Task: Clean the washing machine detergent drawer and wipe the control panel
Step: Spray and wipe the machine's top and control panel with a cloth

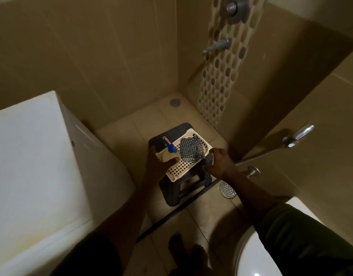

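Note:
A white washing machine (32, 156) fills the left side, seen from above. In the shower corner stands a dark plastic stool (171, 134) with a cream perforated basket (181, 170) on top. Inside the basket lie a black-and-white checked cloth (189, 150) and a blue spray bottle (170, 147). My left hand (159, 162) grips the left edge of the stool and basket, its thumb lying over the basket's rim. My right hand (219, 160) is curled round the stool's right corner. The detergent drawer and control panel are out of sight.
A white toilet (251, 255) sits at the bottom right, a hand shower (299, 134) with its hose on the right wall. A tap (217, 45) juts from the far wall. Floor drains (228, 189) lie by the stool. My bare foot (183, 251) stands on the tiled floor.

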Motion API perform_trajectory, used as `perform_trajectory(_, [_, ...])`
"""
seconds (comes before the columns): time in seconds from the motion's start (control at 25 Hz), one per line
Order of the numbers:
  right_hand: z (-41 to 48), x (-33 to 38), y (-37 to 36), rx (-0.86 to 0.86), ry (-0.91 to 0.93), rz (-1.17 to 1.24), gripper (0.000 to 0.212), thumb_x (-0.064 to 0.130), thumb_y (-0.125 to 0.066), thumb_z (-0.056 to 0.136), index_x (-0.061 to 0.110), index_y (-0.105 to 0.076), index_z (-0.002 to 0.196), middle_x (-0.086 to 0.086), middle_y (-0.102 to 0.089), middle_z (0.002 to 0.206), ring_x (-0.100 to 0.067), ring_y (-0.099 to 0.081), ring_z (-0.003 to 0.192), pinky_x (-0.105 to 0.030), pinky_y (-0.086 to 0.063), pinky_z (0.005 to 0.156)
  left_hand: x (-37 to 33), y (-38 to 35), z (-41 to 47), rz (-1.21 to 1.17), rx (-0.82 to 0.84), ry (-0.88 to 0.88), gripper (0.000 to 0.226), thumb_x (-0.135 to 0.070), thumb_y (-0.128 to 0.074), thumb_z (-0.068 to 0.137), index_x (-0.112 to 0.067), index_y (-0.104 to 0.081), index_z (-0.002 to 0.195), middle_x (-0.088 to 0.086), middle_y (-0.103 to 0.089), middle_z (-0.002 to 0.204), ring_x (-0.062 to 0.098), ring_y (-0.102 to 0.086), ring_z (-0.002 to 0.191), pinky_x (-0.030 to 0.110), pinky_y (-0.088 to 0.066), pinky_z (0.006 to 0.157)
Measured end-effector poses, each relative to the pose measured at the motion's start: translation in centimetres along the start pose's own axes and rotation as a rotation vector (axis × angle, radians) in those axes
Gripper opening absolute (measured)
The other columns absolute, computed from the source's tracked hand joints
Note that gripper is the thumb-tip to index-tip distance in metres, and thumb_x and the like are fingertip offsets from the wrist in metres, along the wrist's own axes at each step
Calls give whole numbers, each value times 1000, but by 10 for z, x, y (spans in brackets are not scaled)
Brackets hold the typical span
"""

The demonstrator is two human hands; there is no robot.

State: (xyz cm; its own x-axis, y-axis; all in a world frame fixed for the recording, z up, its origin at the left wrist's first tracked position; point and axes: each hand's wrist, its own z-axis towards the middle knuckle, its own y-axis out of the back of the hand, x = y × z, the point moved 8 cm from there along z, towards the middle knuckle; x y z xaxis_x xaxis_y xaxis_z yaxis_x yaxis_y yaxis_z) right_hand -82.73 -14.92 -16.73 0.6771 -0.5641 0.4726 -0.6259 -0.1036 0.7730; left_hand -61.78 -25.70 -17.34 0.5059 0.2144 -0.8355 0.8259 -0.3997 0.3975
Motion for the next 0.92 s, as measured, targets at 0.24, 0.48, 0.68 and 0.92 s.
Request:
perform_trajectory(0.24, [77, -12, -45, 44, 96, -72, 91, 41, -78, 70, 14, -33, 143, -14, -35, 147, -33, -39, 133, -43, -41, 105, 54, -32, 54, -80, -18, 136, 121, -25, -91, 57, -6, -16, 151, 18, -42, 147, 32, -45, 134, 42, -44, 106])
perform_trajectory(0.48, [153, -27, -104, 106, 149, -191, 104, 46, -78, 70, 9, -22, 150, -15, -17, 157, -29, -18, 145, -41, -24, 118, 82, -56, 121, 21, -47, 72, 123, -28, -91, 61, -13, -11, 154, 9, -20, 160, 25, -25, 145, 37, -30, 113])
perform_trajectory(0.68, [194, -27, -145, 176, 197, -231, 90, 35, -70, 83, 9, -17, 151, -17, -11, 159, -31, -12, 147, -38, -16, 120, 92, -83, 142, 67, 33, -84, 118, -24, -93, 59, -4, -18, 149, -4, -36, 137, 9, -37, 127, 1, -30, 98])
perform_trajectory(0.92, [214, -24, -162, 148, 211, -327, 99, 46, -71, 80, 15, -12, 153, -15, -6, 160, -33, -7, 147, -49, -12, 118, 99, -83, 155, 37, -15, -128, 93, -13, -88, 66, -5, -34, 141, -7, -54, 115, 3, -55, 101, 3, -41, 87])
